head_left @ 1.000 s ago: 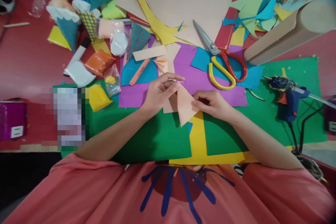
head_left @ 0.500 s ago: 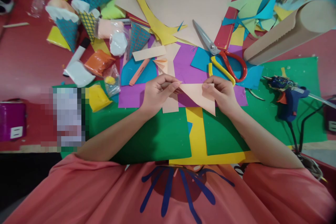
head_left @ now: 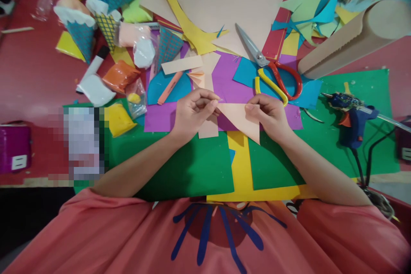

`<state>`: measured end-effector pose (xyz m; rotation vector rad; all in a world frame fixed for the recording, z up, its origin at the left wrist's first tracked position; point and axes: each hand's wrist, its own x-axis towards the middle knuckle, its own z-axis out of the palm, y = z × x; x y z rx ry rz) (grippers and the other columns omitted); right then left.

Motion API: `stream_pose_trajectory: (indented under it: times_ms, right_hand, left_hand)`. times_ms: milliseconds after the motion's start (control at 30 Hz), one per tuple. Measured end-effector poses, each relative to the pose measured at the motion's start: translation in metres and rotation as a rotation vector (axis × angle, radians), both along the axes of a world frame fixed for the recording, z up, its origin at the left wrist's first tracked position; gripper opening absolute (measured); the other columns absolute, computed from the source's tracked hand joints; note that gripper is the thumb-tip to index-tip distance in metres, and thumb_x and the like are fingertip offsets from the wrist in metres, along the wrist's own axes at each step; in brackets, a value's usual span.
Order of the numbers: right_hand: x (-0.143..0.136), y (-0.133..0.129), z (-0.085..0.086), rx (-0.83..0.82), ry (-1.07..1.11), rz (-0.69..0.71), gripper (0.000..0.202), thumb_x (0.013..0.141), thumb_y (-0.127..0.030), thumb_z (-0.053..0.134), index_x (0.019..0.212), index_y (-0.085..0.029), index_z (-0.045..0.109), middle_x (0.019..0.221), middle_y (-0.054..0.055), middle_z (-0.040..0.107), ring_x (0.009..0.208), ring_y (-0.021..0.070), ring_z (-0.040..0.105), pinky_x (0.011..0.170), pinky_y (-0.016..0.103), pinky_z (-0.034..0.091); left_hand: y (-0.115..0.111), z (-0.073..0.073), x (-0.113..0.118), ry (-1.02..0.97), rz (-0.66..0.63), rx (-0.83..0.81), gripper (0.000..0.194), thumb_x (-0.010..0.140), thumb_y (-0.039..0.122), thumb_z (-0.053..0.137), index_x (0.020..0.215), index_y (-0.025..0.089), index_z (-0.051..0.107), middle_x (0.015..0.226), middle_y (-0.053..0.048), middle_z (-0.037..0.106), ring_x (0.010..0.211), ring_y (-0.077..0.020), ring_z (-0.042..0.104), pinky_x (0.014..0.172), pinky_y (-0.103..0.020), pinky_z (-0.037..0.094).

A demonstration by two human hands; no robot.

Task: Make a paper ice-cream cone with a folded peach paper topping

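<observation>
Between my hands is a pale peach piece of paper (head_left: 241, 116), with a slanted lower edge and a point hanging down at the right. My left hand (head_left: 196, 113) pinches its narrow left tip between thumb and fingers. At the upper right corner, my right hand (head_left: 268, 113) grips it, thumb on top. Under my left hand lies a peach paper strip (head_left: 208, 129) on the purple sheet (head_left: 160, 120). Just beyond are a small pleated peach piece (head_left: 196, 78), a peach marker (head_left: 171, 87) and scissors (head_left: 261, 58) with red and yellow handles.
Paper cones (head_left: 77, 30) with white scalloped trim stand at the left, near clay packets (head_left: 120, 76). A blue glue gun (head_left: 353, 124) lies right, its cord running to the table edge. Behind it is a rolled peach sheet (head_left: 337, 45). Green sheets (head_left: 180, 167) cover the front.
The peach paper has shifted slightly left, and its lower point hangs a little lower. My right hand has moved slightly left with it; both hands keep their hold.
</observation>
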<state>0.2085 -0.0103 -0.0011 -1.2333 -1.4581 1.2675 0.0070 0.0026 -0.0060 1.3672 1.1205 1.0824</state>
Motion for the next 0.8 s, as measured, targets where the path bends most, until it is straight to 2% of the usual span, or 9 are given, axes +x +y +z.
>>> stream_pose_trajectory:
  times_ms: [133,233,300,400,467,600,800]
  right_hand:
    - [0.000,0.000,0.000,-0.002,0.001,0.001,0.034,0.080,-0.045,0.065,0.064,-0.017,0.057,0.056,-0.003,0.045,0.051,0.0063,0.037,0.043,0.022,0.025]
    - [0.001,0.000,0.001,-0.005,0.021,0.003,0.032,0.081,-0.042,0.064,0.065,-0.016,0.057,0.057,-0.003,0.046,0.051,0.0056,0.038,0.044,0.021,0.025]
    - [0.001,-0.001,0.001,-0.015,0.042,0.031,0.031,0.083,-0.041,0.063,0.066,-0.016,0.057,0.058,-0.003,0.047,0.051,0.0053,0.038,0.044,0.021,0.026]
    - [0.000,-0.002,0.002,-0.023,0.063,0.107,0.030,0.085,-0.041,0.061,0.069,-0.016,0.058,0.058,-0.003,0.050,0.051,0.0053,0.040,0.044,0.020,0.027]
    - [-0.001,-0.003,0.002,-0.020,0.058,0.133,0.030,0.085,-0.042,0.061,0.071,-0.016,0.058,0.059,-0.003,0.051,0.052,0.0054,0.040,0.044,0.020,0.028]
    - [-0.002,-0.004,0.002,-0.019,0.024,0.124,0.034,0.084,-0.047,0.062,0.070,-0.016,0.058,0.061,-0.003,0.051,0.054,0.0057,0.041,0.047,0.020,0.030]
    - [-0.004,-0.005,0.001,-0.062,0.024,0.125,0.036,0.084,-0.049,0.062,0.070,-0.016,0.056,0.062,-0.003,0.050,0.055,0.0063,0.041,0.048,0.021,0.031]
  left_hand:
    - [-0.001,-0.003,-0.001,-0.019,0.005,0.038,0.024,0.081,0.040,0.066,0.090,0.018,0.061,0.057,0.005,0.064,0.052,-0.0074,0.065,0.049,-0.015,0.051]
    - [0.000,-0.004,-0.002,-0.099,-0.023,0.029,0.028,0.084,0.045,0.062,0.093,0.018,0.061,0.057,0.003,0.064,0.054,-0.0087,0.065,0.049,-0.017,0.049]
    - [0.000,-0.002,-0.003,-0.113,-0.103,-0.019,0.034,0.079,0.050,0.065,0.089,0.018,0.062,0.061,0.002,0.065,0.054,-0.0084,0.064,0.047,-0.017,0.047]
    - [0.000,0.004,-0.003,0.014,-0.265,-0.113,0.041,0.066,0.053,0.076,0.073,0.015,0.062,0.062,0.001,0.064,0.052,-0.0071,0.059,0.044,-0.016,0.044]
    - [-0.001,0.007,-0.002,0.071,-0.310,-0.183,0.044,0.064,0.055,0.076,0.066,0.014,0.062,0.057,0.001,0.063,0.050,-0.0075,0.058,0.045,-0.017,0.046]
    - [-0.002,0.007,-0.001,0.066,-0.258,-0.281,0.048,0.067,0.060,0.072,0.063,0.013,0.062,0.050,0.001,0.062,0.043,-0.0066,0.056,0.042,-0.016,0.046]
    - [-0.003,0.005,0.000,0.053,-0.194,-0.226,0.061,0.077,0.071,0.054,0.053,0.015,0.054,0.042,0.000,0.058,0.035,-0.0046,0.049,0.035,-0.015,0.038]
